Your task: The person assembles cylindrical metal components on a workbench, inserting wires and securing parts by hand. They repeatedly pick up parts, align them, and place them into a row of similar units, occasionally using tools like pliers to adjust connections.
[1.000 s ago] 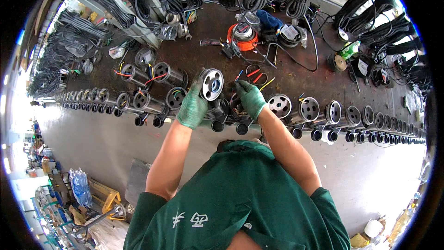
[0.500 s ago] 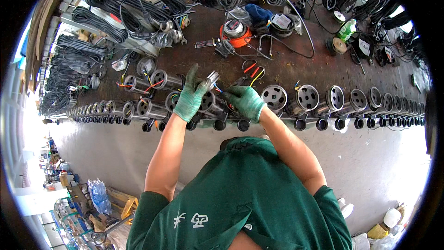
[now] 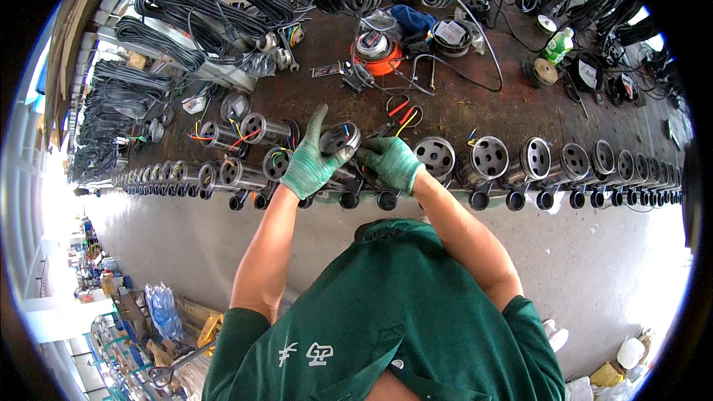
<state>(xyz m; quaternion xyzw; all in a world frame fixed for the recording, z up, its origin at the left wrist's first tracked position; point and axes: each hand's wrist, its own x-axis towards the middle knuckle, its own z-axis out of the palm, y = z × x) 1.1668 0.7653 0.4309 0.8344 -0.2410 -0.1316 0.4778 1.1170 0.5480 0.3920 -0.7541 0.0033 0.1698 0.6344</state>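
My left hand (image 3: 310, 160), in a green glove, is wrapped against a round metal housing (image 3: 342, 137), one finger stretched up along its left side and another across its near rim. The housing's dark round end is tilted up toward me, with short blue and red wire ends on it. My right hand (image 3: 394, 162), gloved alike, is closed with its fingertips at the housing's right edge; what they pinch is hidden. Beyond the right hand lies a tool with red handles (image 3: 399, 109), and a yellow wire (image 3: 406, 122) runs beside it.
Similar metal cylinders (image 3: 489, 157) with holed ends line the bench's near edge on both sides. Coiled black cables (image 3: 208, 15) hang and lie along the far and left sides. An orange reel (image 3: 379, 65), a green bottle (image 3: 557, 46) and a wire spool (image 3: 541, 72) stand on the dark bench (image 3: 475, 108).
The silvery piece at my left fingertips is no longer visible. That hand now grips the housing, whose end is turned up. My right hand stays close by, fingers still closed.
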